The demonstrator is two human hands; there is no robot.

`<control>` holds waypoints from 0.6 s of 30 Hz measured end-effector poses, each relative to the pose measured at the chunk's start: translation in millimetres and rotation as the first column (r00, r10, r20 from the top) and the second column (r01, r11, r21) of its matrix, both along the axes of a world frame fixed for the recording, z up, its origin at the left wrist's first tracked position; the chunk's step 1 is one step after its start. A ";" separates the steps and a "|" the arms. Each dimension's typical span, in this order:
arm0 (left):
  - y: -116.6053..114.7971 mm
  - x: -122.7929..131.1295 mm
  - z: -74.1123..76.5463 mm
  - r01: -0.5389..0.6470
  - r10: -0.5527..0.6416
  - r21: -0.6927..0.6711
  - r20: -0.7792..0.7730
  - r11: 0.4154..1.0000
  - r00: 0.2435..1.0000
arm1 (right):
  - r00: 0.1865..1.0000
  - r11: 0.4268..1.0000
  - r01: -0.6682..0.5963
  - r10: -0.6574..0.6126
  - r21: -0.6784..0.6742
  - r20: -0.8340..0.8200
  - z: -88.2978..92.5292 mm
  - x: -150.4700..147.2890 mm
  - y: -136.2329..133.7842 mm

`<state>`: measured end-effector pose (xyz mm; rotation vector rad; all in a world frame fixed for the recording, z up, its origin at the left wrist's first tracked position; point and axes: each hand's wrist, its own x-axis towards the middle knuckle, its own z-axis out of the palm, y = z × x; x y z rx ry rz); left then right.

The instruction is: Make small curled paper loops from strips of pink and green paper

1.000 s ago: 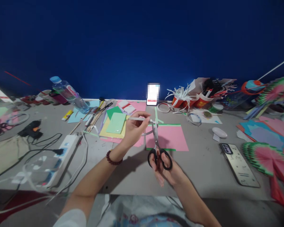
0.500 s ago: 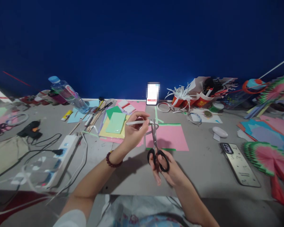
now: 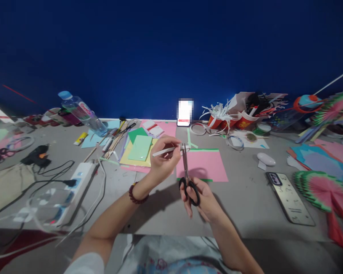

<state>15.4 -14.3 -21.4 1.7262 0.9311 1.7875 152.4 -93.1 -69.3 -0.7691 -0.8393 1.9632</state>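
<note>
A person's two bare hands work above a grey bench (image 3: 242,213). The left hand (image 3: 163,161) pinches a narrow white strip (image 3: 162,152), thumb and fingers clamped on it. The right hand (image 3: 204,198) has its fingers through the loops of metal scissors with black handles (image 3: 185,167), which point to 12 o'clock. The blades are nearly together, their tips at the strip; whether they have cut it, I cannot tell.

With the scissors as the clock's centre, a pink rectangular paper sheet edged in green (image 3: 208,164) lies just beside at 2 o'clock. An upright phone with a lit screen (image 3: 183,112) stands at 12. At 10 are pale green paper (image 3: 140,148) and, farther out, a leaning clear plastic bottle with a blue cap (image 3: 87,114). A white power strip (image 3: 79,190) lies toward 9, a patterned phone (image 3: 292,199) toward 3.
</note>
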 end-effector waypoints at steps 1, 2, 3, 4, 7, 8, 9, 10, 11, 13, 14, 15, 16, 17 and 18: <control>-0.3 0.3 0.2 -0.002 0.002 0.003 0.000 1.000 1.000 | 1.000 1.000 0.004 -0.004 -0.001 0.006 0.5 0.0 0.3; -0.7 0.5 0.5 -0.003 0.003 0.002 -0.002 1.000 1.000 | 1.000 1.000 0.008 -0.008 -0.001 0.012 1.0 0.0 0.5; -1.2 0.8 0.9 -0.006 0.006 0.001 -0.003 1.000 1.000 | 1.000 1.000 0.012 -0.012 -0.001 0.016 1.3 0.0 0.6; -1.6 1.1 1.2 -0.008 0.008 0.000 -0.003 1.000 1.000 | 1.000 1.000 0.016 -0.016 -0.001 0.017 1.5 0.1 0.7; -2.6 1.6 2.0 -0.012 0.012 0.007 0.000 1.000 1.000 | 1.000 1.000 0.021 -0.022 0.003 0.020 1.7 0.3 0.8; -2.6 1.8 2.3 -0.013 0.013 0.011 0.000 1.000 1.000 | 0.999 1.000 0.023 -0.023 0.004 0.023 1.6 0.3 0.7; -2.6 1.9 2.4 -0.017 0.017 0.012 -0.001 1.000 1.000 | 0.999 1.000 0.023 -0.023 0.004 0.024 1.6 0.2 0.6; -2.5 2.1 2.6 -0.020 0.021 0.013 -0.003 1.000 1.000 | 0.999 1.000 0.022 -0.023 0.004 0.023 1.4 0.0 0.5; -2.4 2.2 2.7 -0.022 0.022 0.015 -0.006 1.000 1.000 | 1.000 1.000 0.021 -0.021 0.006 0.019 1.2 -0.2 0.4; -2.3 2.6 2.8 -0.026 0.026 0.021 -0.008 0.999 1.000 | 1.000 1.000 0.017 -0.017 0.010 0.005 0.5 -0.7 0.2; -2.4 2.7 2.9 -0.027 0.027 0.024 -0.007 0.999 1.000 | 1.000 1.000 0.016 -0.016 0.013 0.000 0.2 -0.9 0.0; -2.4 2.9 2.9 -0.027 0.027 0.027 -0.006 0.999 1.000 | 1.000 1.000 0.016 -0.015 0.016 -0.002 -0.2 -1.0 -0.1; -2.5 3.0 3.0 -0.025 0.025 0.029 -0.005 0.999 1.000 | 1.000 1.000 0.015 -0.015 0.019 -0.003 -0.4 -1.1 -0.2; -2.7 3.1 3.1 -0.023 0.023 0.029 -0.004 0.999 1.000 | 1.000 1.000 0.016 -0.016 0.022 -0.004 -0.6 -1.1 -0.3; -2.8 3.3 3.3 -0.022 0.023 0.031 -0.001 0.999 1.000 | 1.000 1.000 0.016 -0.016 0.025 -0.005 -0.7 -1.1 -0.3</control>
